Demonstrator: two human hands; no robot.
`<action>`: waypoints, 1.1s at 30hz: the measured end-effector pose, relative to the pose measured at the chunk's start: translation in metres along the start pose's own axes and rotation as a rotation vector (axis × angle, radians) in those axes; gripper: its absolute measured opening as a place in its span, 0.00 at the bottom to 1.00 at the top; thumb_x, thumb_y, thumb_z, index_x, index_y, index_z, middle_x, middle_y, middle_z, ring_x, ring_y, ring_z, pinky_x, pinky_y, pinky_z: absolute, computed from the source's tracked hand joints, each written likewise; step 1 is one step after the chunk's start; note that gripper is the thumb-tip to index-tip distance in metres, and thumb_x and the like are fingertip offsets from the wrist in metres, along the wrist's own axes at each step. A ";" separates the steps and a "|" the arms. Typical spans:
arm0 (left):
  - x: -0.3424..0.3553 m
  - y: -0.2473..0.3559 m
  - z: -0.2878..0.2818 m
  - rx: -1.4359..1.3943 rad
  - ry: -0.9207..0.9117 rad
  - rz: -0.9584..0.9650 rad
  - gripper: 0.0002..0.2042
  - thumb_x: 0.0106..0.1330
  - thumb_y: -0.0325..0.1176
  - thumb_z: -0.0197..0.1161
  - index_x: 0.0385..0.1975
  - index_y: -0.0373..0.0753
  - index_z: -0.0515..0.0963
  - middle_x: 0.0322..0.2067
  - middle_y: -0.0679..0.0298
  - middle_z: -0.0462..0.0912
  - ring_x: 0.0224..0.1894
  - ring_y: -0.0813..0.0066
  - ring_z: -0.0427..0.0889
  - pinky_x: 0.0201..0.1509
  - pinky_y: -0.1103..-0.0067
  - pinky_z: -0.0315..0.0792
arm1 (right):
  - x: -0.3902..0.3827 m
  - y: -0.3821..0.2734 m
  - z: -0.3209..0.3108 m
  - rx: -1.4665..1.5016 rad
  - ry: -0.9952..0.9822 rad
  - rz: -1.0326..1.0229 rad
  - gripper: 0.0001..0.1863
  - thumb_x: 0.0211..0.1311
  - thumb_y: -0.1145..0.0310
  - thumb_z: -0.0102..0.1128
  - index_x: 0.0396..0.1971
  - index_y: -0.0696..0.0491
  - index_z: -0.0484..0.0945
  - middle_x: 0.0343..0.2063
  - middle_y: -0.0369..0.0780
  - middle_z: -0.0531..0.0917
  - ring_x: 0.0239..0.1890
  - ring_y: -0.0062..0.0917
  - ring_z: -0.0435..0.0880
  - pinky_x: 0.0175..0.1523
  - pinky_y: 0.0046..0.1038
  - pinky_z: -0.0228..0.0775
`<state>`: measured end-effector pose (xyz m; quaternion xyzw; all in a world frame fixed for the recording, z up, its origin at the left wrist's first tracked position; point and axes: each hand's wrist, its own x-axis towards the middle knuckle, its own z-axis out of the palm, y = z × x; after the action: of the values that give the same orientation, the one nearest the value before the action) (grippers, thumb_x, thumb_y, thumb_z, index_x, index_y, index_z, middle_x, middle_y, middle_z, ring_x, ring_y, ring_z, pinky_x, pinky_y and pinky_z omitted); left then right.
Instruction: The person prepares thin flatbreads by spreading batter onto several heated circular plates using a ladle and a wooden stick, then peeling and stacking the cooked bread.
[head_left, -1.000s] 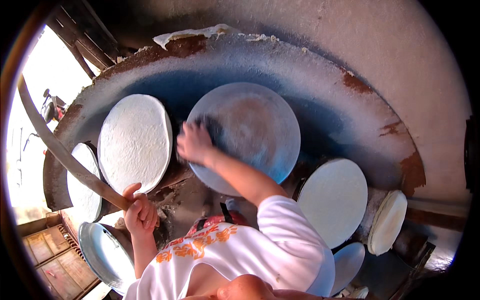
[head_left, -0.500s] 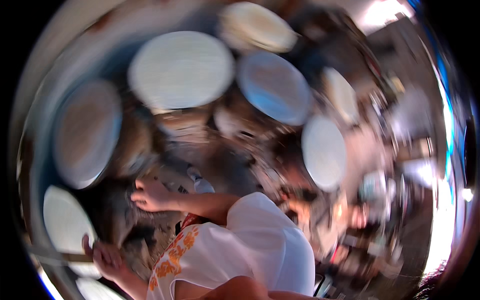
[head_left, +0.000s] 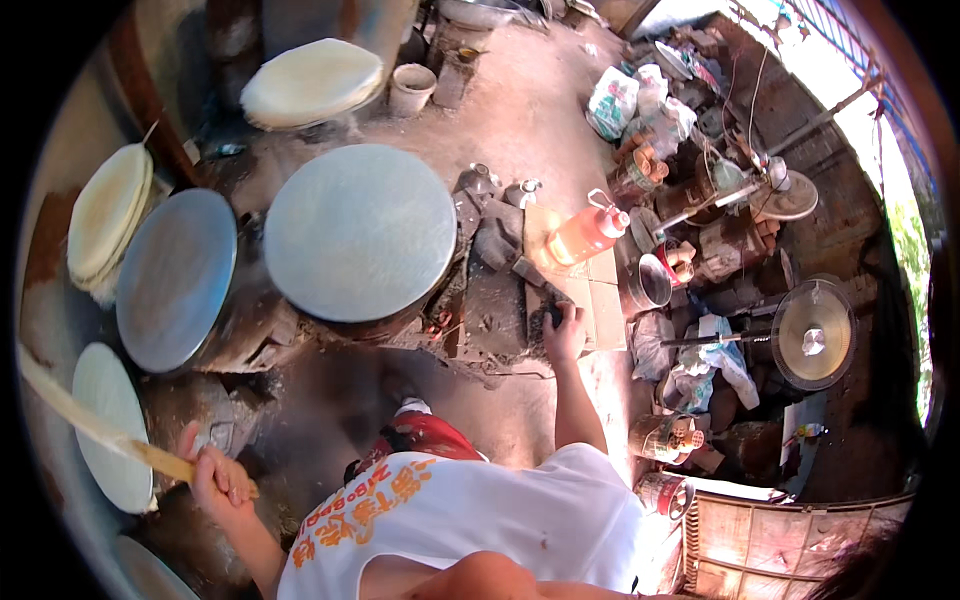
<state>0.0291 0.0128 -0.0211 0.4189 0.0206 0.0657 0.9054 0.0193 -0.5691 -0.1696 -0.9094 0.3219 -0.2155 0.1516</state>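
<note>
Since a second ago our view has swung to the right, and our right hand [head_left: 565, 335] has left the bare round plate and come to a low ledge. Its fingers bend at a small dark thing [head_left: 551, 314] by the edge of a flat cardboard sheet [head_left: 605, 300]; we cannot tell whether they grip it or only touch it. Our left hand [head_left: 222, 477] remains clenched round the end of a long wooden stick [head_left: 165, 462], which slants up leftward, passing in front of a pale round disc [head_left: 112, 428]. On the cardboard, beyond our right hand, stands a pink bottle [head_left: 585, 237]. Left of the ledge we see a large grey round plate [head_left: 360, 233], and farther left a darker, brownish plate [head_left: 177, 280].
</note>
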 end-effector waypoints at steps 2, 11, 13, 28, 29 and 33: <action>0.034 -0.036 0.047 -0.022 -0.002 -0.124 0.21 0.67 0.27 0.46 0.61 0.35 0.59 0.11 0.69 0.60 0.03 0.83 0.55 0.04 0.86 0.56 | 0.034 0.030 0.014 -0.254 -0.130 0.082 0.18 0.49 0.60 0.64 0.43 0.43 0.77 0.44 0.42 0.74 0.49 0.41 0.72 0.52 0.43 0.65; 0.102 -0.097 0.159 0.145 -0.026 -0.310 0.18 0.64 0.27 0.50 0.55 0.36 0.65 0.11 0.71 0.59 0.04 0.85 0.53 0.05 0.87 0.54 | 0.209 -0.013 0.165 0.247 -0.193 -0.154 0.16 0.54 0.67 0.57 0.43 0.55 0.78 0.41 0.47 0.80 0.43 0.42 0.79 0.49 0.36 0.70; 0.109 -0.094 0.164 0.145 -0.011 -0.319 0.18 0.64 0.27 0.51 0.54 0.36 0.65 0.11 0.71 0.59 0.04 0.85 0.53 0.05 0.87 0.54 | 0.229 -0.018 0.179 0.115 -0.551 0.113 0.18 0.52 0.61 0.63 0.41 0.56 0.78 0.30 0.44 0.82 0.31 0.36 0.81 0.38 0.33 0.72; 0.102 -0.047 0.116 0.146 0.240 -0.245 0.16 0.63 0.24 0.49 0.51 0.36 0.70 0.11 0.72 0.62 0.06 0.88 0.57 0.09 0.87 0.55 | 0.133 -0.253 0.066 1.488 -0.846 0.225 0.19 0.50 0.84 0.60 0.42 0.55 0.69 0.36 0.37 0.78 0.40 0.22 0.77 0.43 0.24 0.73; 0.097 -0.041 0.110 0.141 0.250 -0.235 0.16 0.63 0.24 0.49 0.51 0.36 0.70 0.11 0.72 0.62 0.06 0.88 0.57 0.09 0.87 0.55 | 0.110 -0.304 0.082 1.321 -0.867 0.217 0.18 0.50 0.81 0.64 0.40 0.54 0.69 0.33 0.34 0.77 0.36 0.19 0.77 0.39 0.21 0.72; 0.099 -0.017 0.083 0.062 0.263 -0.174 0.14 0.63 0.25 0.48 0.49 0.36 0.71 0.11 0.72 0.60 0.06 0.87 0.55 0.08 0.86 0.54 | 0.021 -0.467 0.153 1.066 -0.613 -0.401 0.15 0.47 0.78 0.64 0.34 0.55 0.68 0.24 0.39 0.74 0.29 0.28 0.76 0.35 0.27 0.68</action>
<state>0.1364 -0.0476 0.0215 0.4311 0.1773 0.0406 0.8838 0.3514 -0.2135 -0.1015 -0.7723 -0.0631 -0.1003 0.6242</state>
